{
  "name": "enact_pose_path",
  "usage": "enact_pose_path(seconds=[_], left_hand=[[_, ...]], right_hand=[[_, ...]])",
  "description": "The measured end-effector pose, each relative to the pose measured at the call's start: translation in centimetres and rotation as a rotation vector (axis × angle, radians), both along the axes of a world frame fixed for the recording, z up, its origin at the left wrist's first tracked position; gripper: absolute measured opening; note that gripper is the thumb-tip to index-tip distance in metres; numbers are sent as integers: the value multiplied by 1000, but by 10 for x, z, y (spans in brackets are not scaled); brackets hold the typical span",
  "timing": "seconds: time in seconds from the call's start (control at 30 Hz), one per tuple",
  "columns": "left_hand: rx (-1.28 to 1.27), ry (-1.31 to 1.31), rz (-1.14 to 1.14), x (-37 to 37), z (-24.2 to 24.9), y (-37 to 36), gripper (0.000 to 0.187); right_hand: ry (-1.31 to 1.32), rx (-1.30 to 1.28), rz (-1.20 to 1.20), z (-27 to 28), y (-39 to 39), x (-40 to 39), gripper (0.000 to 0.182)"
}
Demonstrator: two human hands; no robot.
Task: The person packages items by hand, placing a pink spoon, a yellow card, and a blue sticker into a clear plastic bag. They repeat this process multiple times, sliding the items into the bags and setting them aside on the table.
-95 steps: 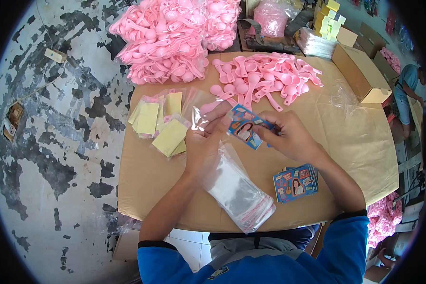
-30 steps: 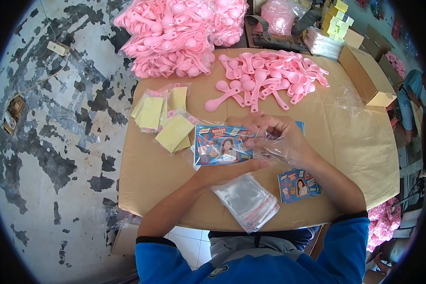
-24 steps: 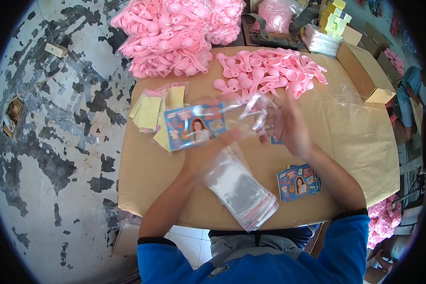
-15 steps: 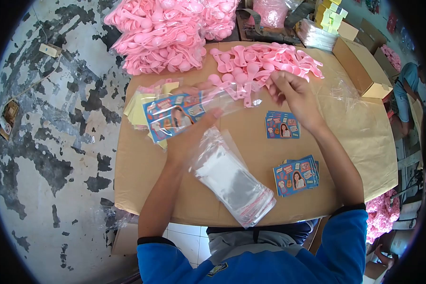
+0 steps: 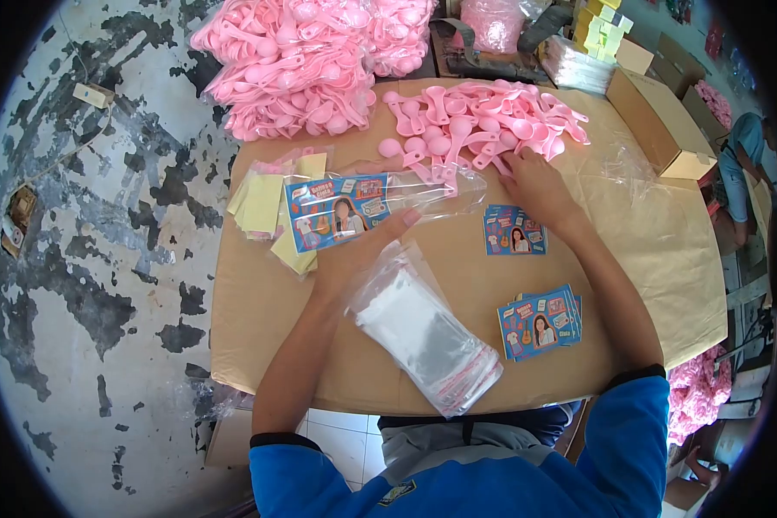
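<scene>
Nearest the person, at the near edge of the brown-paper-covered counter (image 5: 665, 259), lies a stack of clear plastic sleeves with red sealing strips (image 5: 427, 337), slanted toward the left forearm so the next one is easy to draw off. Just right of it sits a small stack of blue printed picture cards (image 5: 540, 321), face up, and a little farther in a second, smaller stack of the same blue cards (image 5: 514, 230), both within the right arm's sweep.

The left hand (image 5: 354, 250) is closed lightly around a clear plastic sleeve holding a blue picture card (image 5: 341, 211), thumb on top, keeping it flat with the open mouth pointing right, toward the other hand. Beneath it, by the left edge, lie filled sleeves with pale yellow paper backs (image 5: 263, 203).

The right hand (image 5: 531, 186) reaches into the loose heap of pink plastic spoons (image 5: 483, 125) at the far edge, fingers curled on the spoons; whether it has one gripped I cannot tell. Beyond the far left corner, bagged bundles of pink spoons (image 5: 293, 60) are piled.
</scene>
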State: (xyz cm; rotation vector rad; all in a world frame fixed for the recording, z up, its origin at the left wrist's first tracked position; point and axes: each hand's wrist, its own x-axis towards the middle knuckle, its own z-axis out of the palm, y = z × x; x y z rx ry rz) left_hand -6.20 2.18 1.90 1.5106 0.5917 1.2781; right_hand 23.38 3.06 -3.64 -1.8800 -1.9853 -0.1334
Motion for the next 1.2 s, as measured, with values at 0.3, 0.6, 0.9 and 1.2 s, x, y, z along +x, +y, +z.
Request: enact_pose_path(seconds=[0.3,0.6,0.9,1.2], left_hand=[[-104,-284,-70,-1,0,5,60],[-231,-409,-248,-7,-12,9,61],[-353,-471,-412,9,-18,-2,73],[171,116,-108,14,-9,5,76]], right_hand=[[474,-522,188,103,-44,-2,17],[810,-435,586,129,-67,-49,25],[596,98,520,133,-87,-83,20],[157,256,134,161,-105,-70,9]])
